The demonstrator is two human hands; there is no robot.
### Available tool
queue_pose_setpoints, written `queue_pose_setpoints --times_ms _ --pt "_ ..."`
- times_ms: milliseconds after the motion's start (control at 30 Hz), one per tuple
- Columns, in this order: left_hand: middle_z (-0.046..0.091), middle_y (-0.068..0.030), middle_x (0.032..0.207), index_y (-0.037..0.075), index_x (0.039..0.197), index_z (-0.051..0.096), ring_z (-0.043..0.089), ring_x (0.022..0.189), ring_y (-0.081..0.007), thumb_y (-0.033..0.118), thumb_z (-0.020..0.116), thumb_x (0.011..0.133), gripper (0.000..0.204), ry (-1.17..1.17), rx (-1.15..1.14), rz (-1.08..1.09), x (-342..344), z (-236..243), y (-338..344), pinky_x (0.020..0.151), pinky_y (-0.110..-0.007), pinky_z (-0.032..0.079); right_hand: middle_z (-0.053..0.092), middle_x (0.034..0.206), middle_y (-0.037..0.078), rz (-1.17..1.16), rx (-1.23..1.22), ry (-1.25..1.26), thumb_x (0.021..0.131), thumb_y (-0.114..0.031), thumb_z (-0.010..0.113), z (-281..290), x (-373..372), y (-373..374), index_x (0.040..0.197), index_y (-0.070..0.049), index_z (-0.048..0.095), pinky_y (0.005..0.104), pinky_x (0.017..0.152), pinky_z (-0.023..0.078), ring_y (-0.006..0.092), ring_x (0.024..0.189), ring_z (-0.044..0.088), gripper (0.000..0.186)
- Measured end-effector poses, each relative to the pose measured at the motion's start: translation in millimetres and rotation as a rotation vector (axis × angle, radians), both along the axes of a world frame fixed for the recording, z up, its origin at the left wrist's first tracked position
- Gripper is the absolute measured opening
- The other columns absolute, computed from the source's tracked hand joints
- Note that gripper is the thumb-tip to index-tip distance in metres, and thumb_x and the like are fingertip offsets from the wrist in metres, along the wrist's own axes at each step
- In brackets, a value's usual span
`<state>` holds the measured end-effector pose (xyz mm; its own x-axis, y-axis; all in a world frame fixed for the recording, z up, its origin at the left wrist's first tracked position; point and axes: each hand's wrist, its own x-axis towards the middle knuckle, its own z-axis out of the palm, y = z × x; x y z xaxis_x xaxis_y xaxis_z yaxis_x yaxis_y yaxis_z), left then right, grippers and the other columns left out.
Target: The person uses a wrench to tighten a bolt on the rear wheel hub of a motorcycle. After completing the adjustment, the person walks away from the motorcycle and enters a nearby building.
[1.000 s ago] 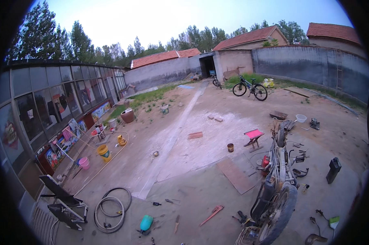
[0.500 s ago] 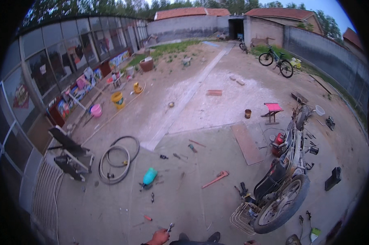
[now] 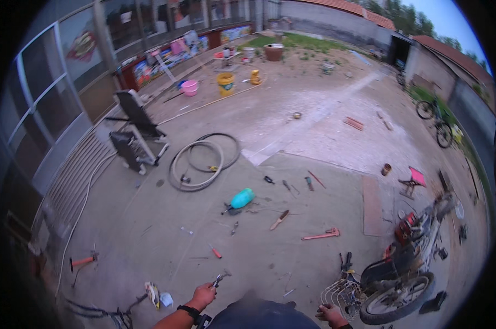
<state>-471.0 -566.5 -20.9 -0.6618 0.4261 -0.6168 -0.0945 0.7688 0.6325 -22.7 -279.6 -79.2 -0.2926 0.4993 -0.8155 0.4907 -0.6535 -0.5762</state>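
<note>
My left hand (image 3: 203,296), with a dark band on its wrist, is closed round a small wrench (image 3: 221,277); the silver head sticks out past the fingers and is slightly blurred. To the right of my body, my right hand (image 3: 331,313) hovers low with its fingers apart, and I see nothing in it. Nearest to it are a wire basket (image 3: 338,296) and the wheel (image 3: 397,299) of a motorcycle (image 3: 401,263). A red-handled screwdriver (image 3: 215,251) lies on the ground ahead of my left hand.
Around the concrete lie a red pipe wrench (image 3: 322,234), a brush (image 3: 279,220), a teal bottle (image 3: 242,198), bicycle tyres (image 3: 197,167) and a hammer (image 3: 83,261). A folded black-and-white frame (image 3: 135,137) stands left. A pink-topped stool (image 3: 416,176) and a board (image 3: 372,205) are at right.
My view has swung left and down, so the scene shifts right. More of my left forearm shows, with the wrench still in that hand. My right hand has come further into view.
</note>
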Motion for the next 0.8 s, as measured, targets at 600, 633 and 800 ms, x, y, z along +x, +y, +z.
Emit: queue_pose_setpoints --times_ms 600,633,800 --pt "0.068 -0.0175 0.096 0.002 0.110 0.063 0.065 0.092 -0.0347 0.028 0.050 0.088 0.036 0.277 -0.225 0.263 142.1 -8.2 -170.4 0.083 -0.047 0.051 0.067 0.094 0.017 0.876 0.045 0.029 0.094 -0.017 0.060 22.8 -249.9 55.9 0.113 0.007 0.054 0.0384 0.061 0.058 0.0300 0.074 0.070 0.030" --pt "0.067 -0.0178 0.097 0.002 0.110 0.062 0.064 0.092 -0.0347 0.026 0.049 0.089 0.035 0.264 -0.245 0.290 156.9 9.4 -169.2 0.083 -0.047 0.050 0.067 0.094 0.017 0.915 0.041 0.039 0.094 -0.017 0.060 27.0 -258.1 54.1 0.113 0.007 0.054 0.0384 0.061 0.058 0.0300 0.074 0.070 0.030" --pt "0.064 -0.0191 0.100 0.001 0.109 0.060 0.060 0.095 -0.0349 0.020 0.044 0.090 0.032 0.266 -0.323 0.303 209.3 84.4 -150.6 0.084 -0.048 0.048 0.066 0.094 0.017 1.028 0.040 0.081 0.094 -0.017 0.060 36.0 -283.9 48.0 0.113 0.007 0.054 0.0385 0.061 0.058 0.0301 0.074 0.070 0.031"
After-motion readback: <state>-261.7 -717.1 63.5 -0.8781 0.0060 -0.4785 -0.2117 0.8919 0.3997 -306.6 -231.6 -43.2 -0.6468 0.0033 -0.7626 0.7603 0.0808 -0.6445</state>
